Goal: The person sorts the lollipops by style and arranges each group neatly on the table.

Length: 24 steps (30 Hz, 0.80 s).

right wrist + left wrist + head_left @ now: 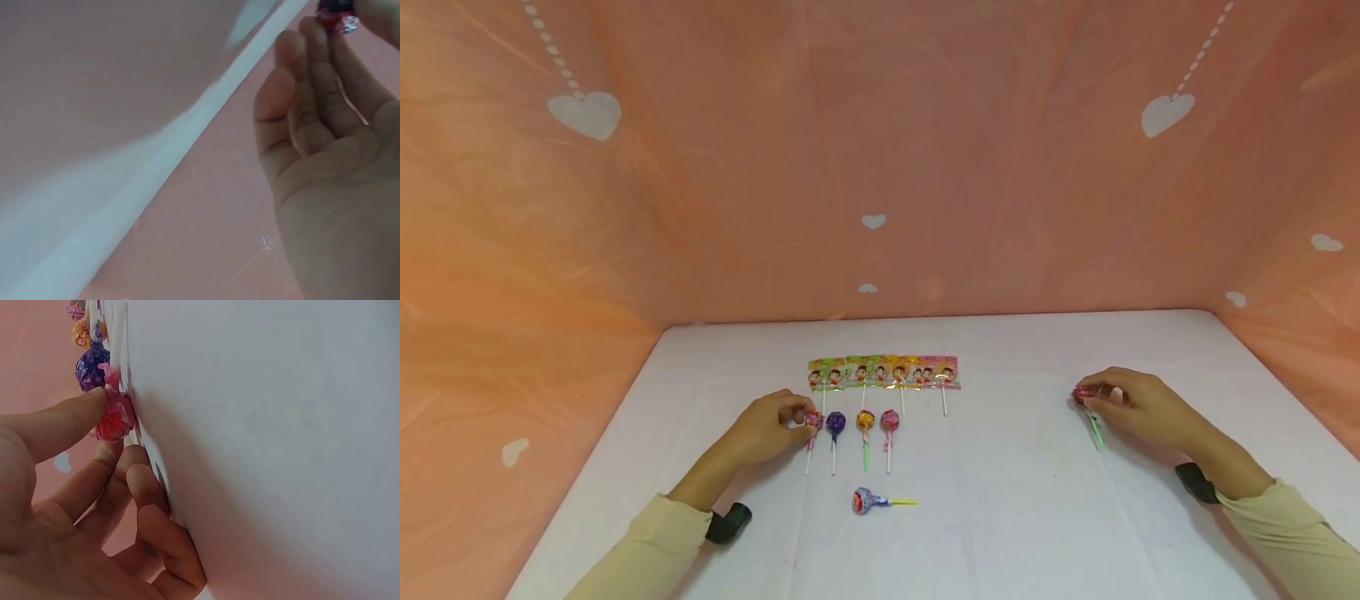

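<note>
My left hand pinches the head of a pink lollipop between thumb and fingers, at the left end of a row. Its white stick points towards me. Beside it in the row lie a purple lollipop, an orange-yellow lollipop with a green stick and another pink lollipop. Far to the right, my right hand pinches a dark red lollipop by its wrapped head, the green stick slanting down below the fingers. The fingers partly cover both held heads.
Behind the row lie several flat-packed lollipops in green, yellow and pink wrappers, slightly overlapping. A blue and red lollipop with a yellow stick lies sideways in front. The white table meets an orange-pink cloth at the back and sides.
</note>
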Motion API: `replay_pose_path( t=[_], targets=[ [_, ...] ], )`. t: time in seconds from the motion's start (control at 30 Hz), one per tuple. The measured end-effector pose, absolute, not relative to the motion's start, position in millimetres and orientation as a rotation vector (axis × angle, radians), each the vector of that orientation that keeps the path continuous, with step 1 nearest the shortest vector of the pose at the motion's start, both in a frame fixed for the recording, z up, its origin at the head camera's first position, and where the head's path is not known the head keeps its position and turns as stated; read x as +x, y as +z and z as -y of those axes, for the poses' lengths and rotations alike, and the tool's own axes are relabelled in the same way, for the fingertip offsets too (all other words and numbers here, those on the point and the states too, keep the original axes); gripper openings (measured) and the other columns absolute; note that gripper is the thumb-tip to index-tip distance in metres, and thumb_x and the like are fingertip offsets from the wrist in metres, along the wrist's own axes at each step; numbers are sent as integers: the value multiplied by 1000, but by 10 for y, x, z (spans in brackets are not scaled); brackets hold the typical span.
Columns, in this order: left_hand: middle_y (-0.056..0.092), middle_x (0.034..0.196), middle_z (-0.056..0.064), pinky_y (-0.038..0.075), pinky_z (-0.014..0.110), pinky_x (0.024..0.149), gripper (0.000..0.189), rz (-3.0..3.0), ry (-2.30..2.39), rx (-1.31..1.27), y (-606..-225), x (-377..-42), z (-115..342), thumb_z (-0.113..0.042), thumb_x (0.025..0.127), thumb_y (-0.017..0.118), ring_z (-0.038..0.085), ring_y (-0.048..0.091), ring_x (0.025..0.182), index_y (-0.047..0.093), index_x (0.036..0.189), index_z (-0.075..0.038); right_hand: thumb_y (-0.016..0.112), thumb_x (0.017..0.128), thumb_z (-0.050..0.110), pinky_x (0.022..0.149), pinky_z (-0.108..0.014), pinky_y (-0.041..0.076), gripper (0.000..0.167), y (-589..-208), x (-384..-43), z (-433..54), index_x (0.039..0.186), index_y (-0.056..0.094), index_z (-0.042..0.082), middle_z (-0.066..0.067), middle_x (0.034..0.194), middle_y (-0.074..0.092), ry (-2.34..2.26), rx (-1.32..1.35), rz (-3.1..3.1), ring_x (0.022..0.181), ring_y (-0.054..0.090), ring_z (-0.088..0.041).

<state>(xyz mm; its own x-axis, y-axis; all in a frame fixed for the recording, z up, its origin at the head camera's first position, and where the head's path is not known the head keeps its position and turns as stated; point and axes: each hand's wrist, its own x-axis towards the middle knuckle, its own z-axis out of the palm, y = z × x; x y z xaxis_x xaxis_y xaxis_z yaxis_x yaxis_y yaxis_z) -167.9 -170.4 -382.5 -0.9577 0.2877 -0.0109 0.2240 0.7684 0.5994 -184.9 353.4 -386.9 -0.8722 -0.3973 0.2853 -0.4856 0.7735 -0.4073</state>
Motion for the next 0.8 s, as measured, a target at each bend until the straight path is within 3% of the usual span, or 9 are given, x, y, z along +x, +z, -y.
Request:
replay_pose_path(
  t=[0.27,0.5,0.8],
  targets=[
    [60,87,2,40,31,72,19,-2856,957,398,-3827,-1670,1695,-14,86,75,16,51,81,69,103,-8,73,88,15,69,-20,41,19,-3866,-1866,-3422,107,73,20,14,94,69,717,703,2795,83,54,5],
    [57,78,1,37,29,65,19,-2832,938,350,-3826,-1683,1698,-16,86,72,15,49,74,68,105,-11,74,88,15,70,-20,41,18,-3864,-1872,-3349,105,73,22,16,92,68,690,703,2771,83,55,5],
    [59,81,2,39,29,67,22,-2817,952,344,-3822,-1661,1696,-16,86,73,15,50,75,68,107,-10,72,91,22,77,-25,46,16,-3855,-1839,-3190,107,72,24,17,95,68,722,690,2847,89,58,3]
  ],
)
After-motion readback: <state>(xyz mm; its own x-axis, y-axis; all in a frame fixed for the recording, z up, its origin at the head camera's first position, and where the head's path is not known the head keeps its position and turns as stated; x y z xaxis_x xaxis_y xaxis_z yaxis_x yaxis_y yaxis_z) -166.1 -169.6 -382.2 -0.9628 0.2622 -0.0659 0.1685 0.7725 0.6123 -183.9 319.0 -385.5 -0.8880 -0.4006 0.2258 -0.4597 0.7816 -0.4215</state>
